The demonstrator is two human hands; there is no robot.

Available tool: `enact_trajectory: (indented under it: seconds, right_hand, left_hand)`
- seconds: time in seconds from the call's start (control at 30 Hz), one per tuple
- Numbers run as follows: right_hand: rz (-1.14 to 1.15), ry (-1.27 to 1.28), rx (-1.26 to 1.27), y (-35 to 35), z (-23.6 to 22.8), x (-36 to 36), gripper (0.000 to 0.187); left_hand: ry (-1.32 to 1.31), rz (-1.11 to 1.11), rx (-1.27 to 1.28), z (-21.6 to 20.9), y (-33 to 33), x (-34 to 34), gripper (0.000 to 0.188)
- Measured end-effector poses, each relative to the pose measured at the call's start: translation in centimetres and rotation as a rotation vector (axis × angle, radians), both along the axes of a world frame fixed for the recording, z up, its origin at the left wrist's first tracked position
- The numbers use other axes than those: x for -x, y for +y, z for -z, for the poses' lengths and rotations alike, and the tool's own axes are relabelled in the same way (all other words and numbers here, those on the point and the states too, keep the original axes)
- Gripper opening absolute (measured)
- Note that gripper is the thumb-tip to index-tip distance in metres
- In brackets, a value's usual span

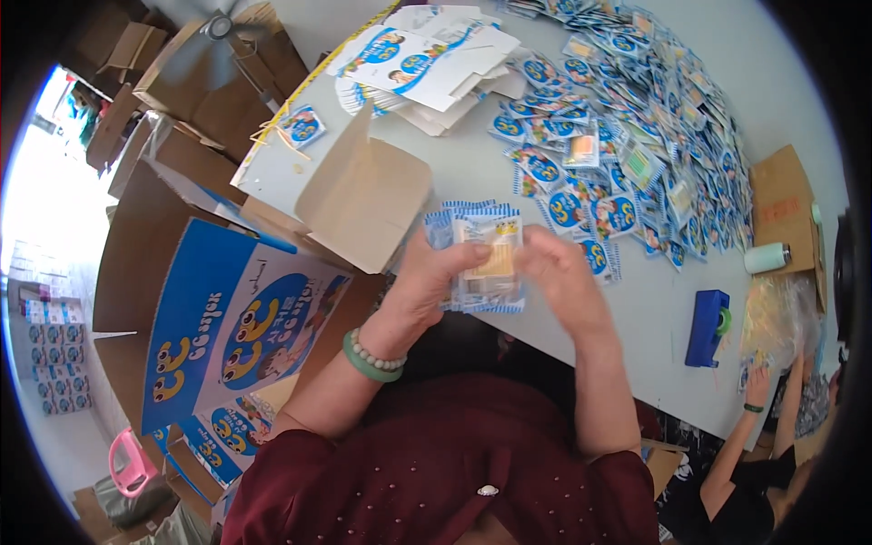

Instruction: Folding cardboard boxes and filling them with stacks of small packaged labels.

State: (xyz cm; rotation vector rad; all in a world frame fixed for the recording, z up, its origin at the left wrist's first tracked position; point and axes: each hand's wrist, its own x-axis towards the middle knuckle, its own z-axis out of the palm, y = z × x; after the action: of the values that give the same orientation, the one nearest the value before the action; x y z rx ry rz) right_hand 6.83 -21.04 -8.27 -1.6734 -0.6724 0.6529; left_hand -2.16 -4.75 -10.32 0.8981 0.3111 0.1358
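Currently, left hand (425, 280) pinching blue-edged sachets (495, 277) between thumb and fingers; right hand (568, 282) beside that thumb, finger grip indeterminable

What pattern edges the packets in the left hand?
The packets have blue-and-white striped ends, best seen in the head view.

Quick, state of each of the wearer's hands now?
Left hand: closed, holding small packets, thumb on top.
Right hand: blurred, fingers curled at the packets' right edge; grip cannot be told.

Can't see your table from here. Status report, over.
Left hand holding small packets. Right hand close beside them, blurred. Open carton near left hand.
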Motion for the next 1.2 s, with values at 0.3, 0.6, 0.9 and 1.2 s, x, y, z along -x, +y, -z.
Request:
enact_trajectory:
  seconds: [0.3,0.6,0.9,1.2]
  right_hand:
    - [0.083,-0.81,0.415,13.9,2.6,-4.7,0.023]
    - [0.341,-0.851,0.299,8.4,1.9,2.0,0.011]
    - [0.312,-0.832,0.203,8.9,3.6,4.0,0.026]
    - [0.254,-0.574,0.207,7.6,4.1,3.0,0.037]
  left_hand:
    - [0.071,-0.128,0.015,-4.4,6.9,4.9,0.054]
    - [0.157,-0.236,-0.425,-4.8,9.8,-0.5,0.046]
    - [0.484,-0.171,-1.035,1.0,9.5,-3.1,0.076]
    - [0.441,-0.226,-1.591,-1.0,7.0,-1.3,0.075]
